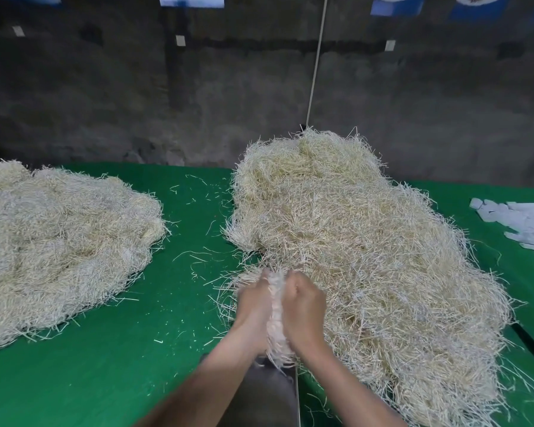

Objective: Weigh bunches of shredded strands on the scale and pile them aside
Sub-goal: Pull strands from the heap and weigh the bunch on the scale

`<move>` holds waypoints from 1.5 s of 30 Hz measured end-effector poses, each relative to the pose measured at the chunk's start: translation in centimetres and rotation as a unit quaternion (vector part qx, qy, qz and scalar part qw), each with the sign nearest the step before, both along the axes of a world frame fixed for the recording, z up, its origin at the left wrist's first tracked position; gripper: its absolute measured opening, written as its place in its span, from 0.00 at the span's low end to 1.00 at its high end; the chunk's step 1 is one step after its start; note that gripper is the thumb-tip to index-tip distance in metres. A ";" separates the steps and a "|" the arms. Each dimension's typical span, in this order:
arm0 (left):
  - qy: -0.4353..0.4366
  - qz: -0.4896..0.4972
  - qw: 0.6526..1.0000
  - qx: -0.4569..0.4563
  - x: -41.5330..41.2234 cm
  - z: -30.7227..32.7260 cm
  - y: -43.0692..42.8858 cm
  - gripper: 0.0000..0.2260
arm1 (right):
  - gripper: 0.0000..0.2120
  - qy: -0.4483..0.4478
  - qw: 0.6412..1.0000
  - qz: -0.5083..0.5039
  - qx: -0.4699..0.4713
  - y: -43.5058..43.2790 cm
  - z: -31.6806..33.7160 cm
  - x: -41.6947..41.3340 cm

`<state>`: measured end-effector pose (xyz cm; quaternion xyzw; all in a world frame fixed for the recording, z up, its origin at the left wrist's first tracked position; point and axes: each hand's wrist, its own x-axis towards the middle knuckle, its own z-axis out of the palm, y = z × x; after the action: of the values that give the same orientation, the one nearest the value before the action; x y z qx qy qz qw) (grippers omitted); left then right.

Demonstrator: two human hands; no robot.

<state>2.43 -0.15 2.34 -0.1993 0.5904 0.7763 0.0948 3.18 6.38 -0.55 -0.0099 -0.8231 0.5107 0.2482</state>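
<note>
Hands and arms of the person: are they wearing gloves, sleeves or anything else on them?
Nothing is worn. The left hand and right hand are bare, with no gloves, and no ring, watch or bracelet shows. The left forearm and right forearm are uncovered down to the bottom edge of the picture, so no sleeve is in view.

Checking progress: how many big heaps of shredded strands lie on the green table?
2. One pale straw-coloured heap lies at the left; a larger heap lies centre-right. More may sit out of frame.
</note>
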 end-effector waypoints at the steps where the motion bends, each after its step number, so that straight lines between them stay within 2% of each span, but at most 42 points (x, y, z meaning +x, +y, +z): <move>1: -0.011 -0.017 0.998 -0.052 0.3 -0.2 0.2 0.09 | 0.19 -0.032 0.999 0.009 -0.017 0.9 0.3 -0.3; 3: 0.021 0.005 0.995 -0.093 0.0 -0.7 -0.3 0.13 | 0.12 -0.053 0.998 0.015 -0.044 1.9 0.9 -0.3; 5: 0.110 0.034 0.985 -0.131 -0.7 -0.6 -1.2 0.14 | 0.04 -0.053 0.987 0.046 -0.145 2.2 1.6 -0.2; 7: 0.165 0.023 0.968 -0.186 -1.3 -0.9 -1.3 0.19 | 0.18 -0.070 0.973 0.119 -0.187 2.0 2.2 -0.3; 9: 0.181 -0.002 0.972 -0.153 -1.4 -0.2 -0.5 0.15 | 0.25 -0.145 0.962 0.178 -0.145 1.5 2.7 -0.3; 10: 0.186 0.005 0.975 -0.118 -1.4 0.4 -0.1 0.14 | 0.24 -0.160 0.961 0.175 -0.144 1.4 2.6 -0.4; 12: 0.196 0.044 0.976 -0.081 -1.5 1.0 -0.1 0.18 | 0.14 -0.151 0.959 0.118 -0.208 1.7 2.4 -0.7; 14: 0.204 -0.001 0.973 -0.105 -1.1 0.5 -0.6 0.29 | 0.21 -0.148 0.940 0.069 -0.299 2.4 2.2 -1.5; 16: 0.160 -0.095 0.972 -0.143 0.3 -0.6 -0.2 0.31 | 0.28 -0.171 0.919 0.026 -0.355 3.0 2.3 -2.2; 17: 0.144 -0.098 0.971 -0.163 0.6 -1.3 0.2 0.26 | 0.29 -0.170 0.923 0.002 -0.345 3.0 2.3 -2.2; 18: 0.138 -0.063 0.974 -0.168 0.5 -1.6 0.6 0.19 | 0.28 -0.151 0.942 -0.016 -0.299 2.8 2.2 -1.9; 20: 0.115 0.040 0.983 -0.139 -0.6 -1.4 0.4 0.19 | 0.23 -0.066 0.988 -0.018 -0.140 1.8 1.2 -0.3; 22: 0.076 0.114 0.989 -0.049 -2.1 -0.7 -0.3 0.16 | 0.19 0.008 1.000 0.014 -0.013 0.3 0.3 1.4; 24: 0.050 0.112 0.992 -0.010 -2.0 -0.6 0.2 0.12 | 0.17 0.000 0.998 0.024 0.050 0.4 0.5 0.7; 27: 0.022 0.035 0.996 -0.076 -0.6 -1.4 1.9 0.15 | 0.15 -0.063 0.998 -0.004 0.015 3.0 1.5 -1.3; 29: 0.026 0.030 0.998 -0.051 -1.2 -0.9 1.6 0.16 | 0.14 -0.055 0.998 -0.034 0.007 2.2 1.0 -0.3; 32: 0.045 0.094 0.994 0.017 -1.9 -0.4 0.9 0.16 | 0.14 -0.070 0.997 0.002 0.029 -0.4 -0.3 2.0; 34: 0.034 0.053 0.996 -0.056 -0.7 -0.9 1.5 0.16 | 0.09 -0.102 0.995 -0.002 -0.003 1.2 -0.2 0.9; 36: 0.026 0.011 0.993 -0.118 0.1 -1.2 2.3 0.12 | 0.07 -0.113 0.991 -0.028 -0.065 2.7 0.6 0.5; 38: 0.037 0.016 0.996 -0.081 -0.8 -0.7 2.1 0.17 | 0.12 -0.087 0.994 -0.049 -0.054 1.8 0.5 1.1; 40: 0.035 0.072 0.996 0.032 -1.9 -0.1 1.5 0.17 | 0.14 -0.079 0.997 -0.016 -0.020 0.0 0.0 1.8; 41: 0.022 0.086 0.995 0.039 -2.0 -0.4 1.4 0.17 | 0.15 -0.087 0.996 0.000 -0.008 -0.1 -0.5 1.6; 43: 0.006 0.060 0.996 -0.068 -1.8 -0.9 1.3 0.19 | 0.13 -0.159 0.986 0.024 -0.036 1.4 -0.6 0.5; 45: 0.045 0.037 0.988 -0.144 -1.7 -0.8 1.0 0.21 | 0.07 -0.230 0.962 0.067 -0.133 3.7 -0.3 0.0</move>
<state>0.77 0.82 1.51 -0.1975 0.6919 0.6944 0.0094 3.18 10.11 -0.86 -0.1047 -0.7815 0.6150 0.0141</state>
